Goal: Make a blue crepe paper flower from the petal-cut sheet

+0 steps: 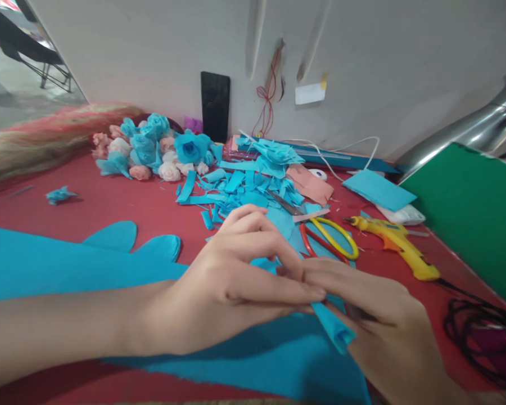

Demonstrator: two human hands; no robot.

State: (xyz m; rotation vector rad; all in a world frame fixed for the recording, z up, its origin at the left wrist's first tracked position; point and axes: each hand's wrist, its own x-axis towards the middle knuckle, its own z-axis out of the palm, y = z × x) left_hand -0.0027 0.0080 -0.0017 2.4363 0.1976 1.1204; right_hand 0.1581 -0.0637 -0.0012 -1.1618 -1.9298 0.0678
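My left hand (231, 281) and my right hand (379, 320) meet low in the middle of the view, both pinching a strip of blue crepe paper (335, 329) that is rolled at its near end. The strip runs on into a long blue crepe sheet with scalloped petal edges (67, 259), which lies across the red table (122, 205) under my left forearm. Just beyond my fingers lie scissors with red and yellow handles (331, 239).
A yellow glue gun (398, 244) lies right of the scissors, black cord (476, 332) coiled at the right edge. Blue paper scraps (240, 188) and finished blue, white and pink paper flowers (152, 149) fill the far table. A green board (468, 208) leans right.
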